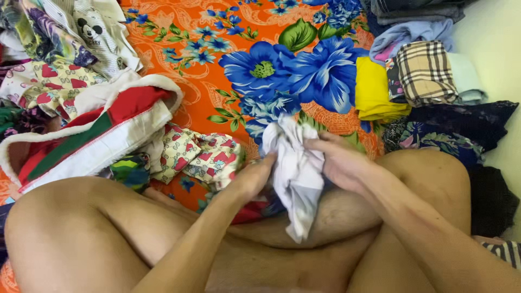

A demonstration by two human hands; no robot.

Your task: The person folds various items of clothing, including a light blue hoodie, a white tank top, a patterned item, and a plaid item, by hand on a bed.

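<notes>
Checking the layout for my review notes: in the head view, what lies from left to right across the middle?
Red, white and green garment → heart-print cloth → left hand → white cloth held in both hands → right hand → yellow folded cloth → plaid folded cloth.

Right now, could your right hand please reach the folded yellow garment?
Probably yes: the right hand is busy gripping the white cloth, but the folded yellow garment lies just beyond it with nothing between.
</notes>
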